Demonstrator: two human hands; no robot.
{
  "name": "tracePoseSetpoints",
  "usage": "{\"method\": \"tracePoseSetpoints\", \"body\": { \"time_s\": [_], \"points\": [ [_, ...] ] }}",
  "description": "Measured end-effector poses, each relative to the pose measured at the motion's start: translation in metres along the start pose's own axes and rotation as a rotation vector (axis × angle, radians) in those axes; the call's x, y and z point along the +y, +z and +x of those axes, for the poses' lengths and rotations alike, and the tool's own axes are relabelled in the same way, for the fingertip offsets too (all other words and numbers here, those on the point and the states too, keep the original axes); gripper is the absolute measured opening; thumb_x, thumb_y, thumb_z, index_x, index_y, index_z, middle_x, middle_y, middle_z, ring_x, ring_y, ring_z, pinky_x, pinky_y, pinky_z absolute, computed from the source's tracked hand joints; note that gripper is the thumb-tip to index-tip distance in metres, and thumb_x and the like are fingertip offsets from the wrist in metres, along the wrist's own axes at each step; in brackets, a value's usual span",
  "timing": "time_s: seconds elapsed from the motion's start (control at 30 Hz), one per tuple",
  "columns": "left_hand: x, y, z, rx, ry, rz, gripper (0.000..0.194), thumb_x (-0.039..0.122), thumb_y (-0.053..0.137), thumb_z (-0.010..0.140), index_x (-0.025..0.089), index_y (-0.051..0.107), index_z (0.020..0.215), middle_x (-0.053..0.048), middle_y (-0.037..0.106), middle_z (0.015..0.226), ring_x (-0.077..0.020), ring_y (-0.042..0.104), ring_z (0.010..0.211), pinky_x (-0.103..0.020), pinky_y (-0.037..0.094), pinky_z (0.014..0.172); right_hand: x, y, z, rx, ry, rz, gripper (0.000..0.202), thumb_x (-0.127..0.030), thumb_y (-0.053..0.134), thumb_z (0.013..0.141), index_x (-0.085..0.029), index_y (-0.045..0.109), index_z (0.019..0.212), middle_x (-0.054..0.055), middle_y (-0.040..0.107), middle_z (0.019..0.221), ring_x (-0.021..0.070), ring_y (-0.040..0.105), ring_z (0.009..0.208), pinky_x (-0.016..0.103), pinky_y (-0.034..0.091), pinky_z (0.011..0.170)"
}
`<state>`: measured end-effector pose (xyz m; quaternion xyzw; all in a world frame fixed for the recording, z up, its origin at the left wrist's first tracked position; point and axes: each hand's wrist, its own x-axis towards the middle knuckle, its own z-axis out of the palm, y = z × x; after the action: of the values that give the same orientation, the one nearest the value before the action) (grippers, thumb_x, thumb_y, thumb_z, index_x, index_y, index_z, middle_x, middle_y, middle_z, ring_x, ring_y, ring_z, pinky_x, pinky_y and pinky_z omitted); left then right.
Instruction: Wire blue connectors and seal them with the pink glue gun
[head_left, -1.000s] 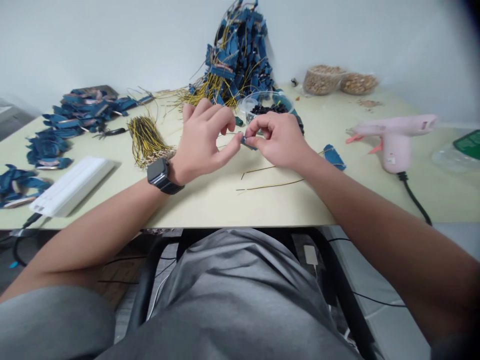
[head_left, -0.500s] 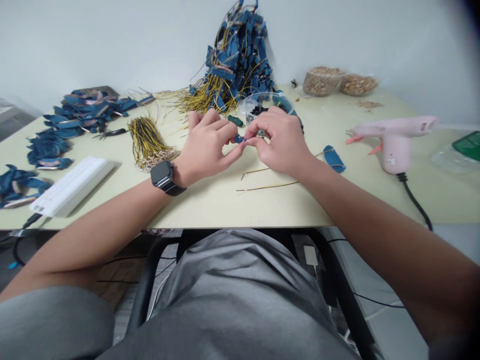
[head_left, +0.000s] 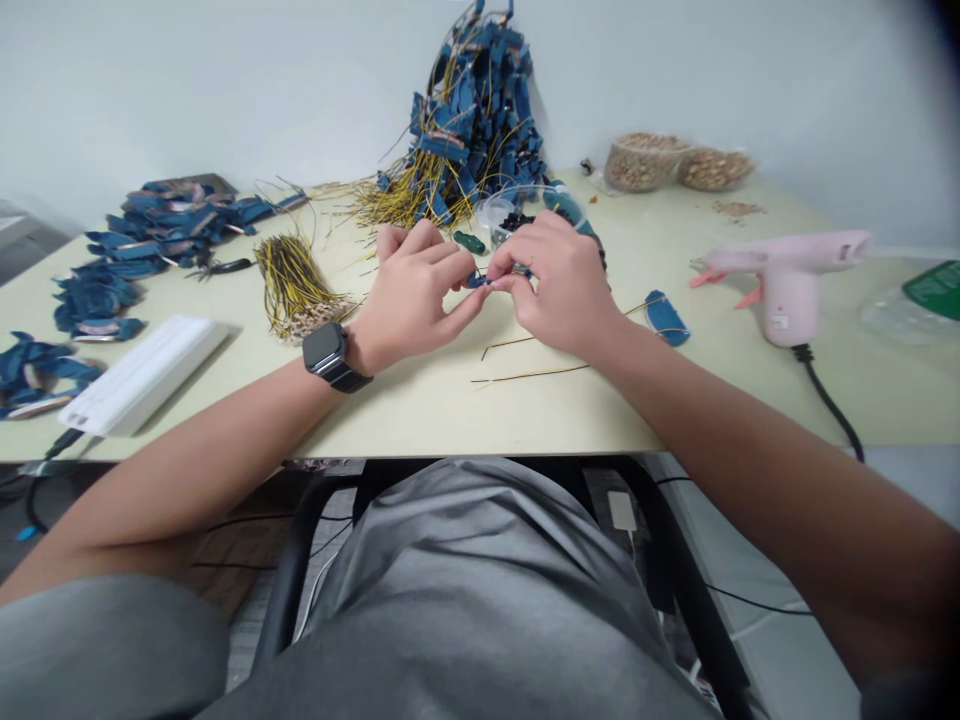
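1. So both hands meet over the middle of the pale worktop [head_left: 540,420], with a small blue piece [head_left: 478,281] right between them, mostly hidden by fingers.
2. Left hand [head_left: 420,290]: thumb and index fingers are closed on the blue piece, with a dark smartwatch [head_left: 324,346] on that wrist.
3. Right hand [head_left: 559,285]: fingers are pinched shut on the same piece, tips pretty much touching the left ones.
4. Just beyond the hands there's a dark green thing [head_left: 469,242], plus a clear tub [head_left: 493,212] with black bits in it, partly covered by the right hand.
5. Far side, middle: a big heap of blue pieces [head_left: 480,110] with yellow wires, piled up near the wall.
6. Left of the hands sits a bundle of yellow wires [head_left: 292,280], with black-handled pliers [head_left: 225,267] just beside it, and a white box [head_left: 142,375] nearer the left edge.
7. Right of the hands, a flat blue piece [head_left: 666,318] with wire lies near the right forearm, and a pink glue gun [head_left: 791,280] is farther right.
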<state>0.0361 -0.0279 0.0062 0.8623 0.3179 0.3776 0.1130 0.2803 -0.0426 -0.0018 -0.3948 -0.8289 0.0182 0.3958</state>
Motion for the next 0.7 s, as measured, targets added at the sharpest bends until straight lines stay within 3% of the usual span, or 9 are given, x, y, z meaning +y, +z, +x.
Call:
{"method": "tracePoseSetpoints", "body": {
  "time_s": [0.27,0.43,0.57,0.7],
  "points": [
    [-0.002,0.004,-0.002,0.042,-0.031,-0.07,0.038,0.063,0.082,0.107,0.028,0.077,0.093,-0.011,0.079,0.101,-0.0453,0.066,0.135,-0.067,0.037,0.13,-0.005,-0.002,-0.003,0.037,0.021,-0.002,0.016,-0.026,0.067,0.114,-0.034,0.08,0.118,0.008,0.081,0.109,0.0382,0.07,0.119,0.057,0.059,0.11],
    [-0.004,0.008,0.0,0.085,-0.063,-0.094,0.049,0.078,0.079,0.109,0.029,0.083,0.103,-0.008,0.084,0.102,-0.0348,0.071,0.112,-0.053,0.05,0.115,-0.006,0.0,-0.003,0.106,0.055,-0.007,0.01,-0.027,0.072,0.113,-0.032,0.08,0.118,0.009,0.079,0.106,0.0374,0.071,0.114,0.056,0.063,0.106],
    [-0.004,0.013,0.002,0.086,-0.169,-0.278,0.056,0.082,0.08,0.108,0.027,0.082,0.112,-0.007,0.086,0.111,-0.0258,0.075,0.105,-0.041,0.056,0.097,-0.01,0.002,0.0,0.167,0.089,0.021,0.009,-0.022,0.076,0.109,-0.031,0.077,0.111,0.008,0.079,0.105,0.0341,0.072,0.106,0.054,0.063,0.103],
    [-0.006,0.02,0.003,0.08,-0.232,-0.505,0.056,0.078,0.088,0.104,0.025,0.079,0.115,-0.007,0.086,0.111,-0.0223,0.078,0.106,-0.037,0.061,0.097,-0.015,0.006,0.003,0.187,0.127,0.083,0.011,-0.019,0.077,0.107,-0.029,0.075,0.111,0.007,0.081,0.108,0.0303,0.071,0.099,0.05,0.061,0.096]
  ]
}}
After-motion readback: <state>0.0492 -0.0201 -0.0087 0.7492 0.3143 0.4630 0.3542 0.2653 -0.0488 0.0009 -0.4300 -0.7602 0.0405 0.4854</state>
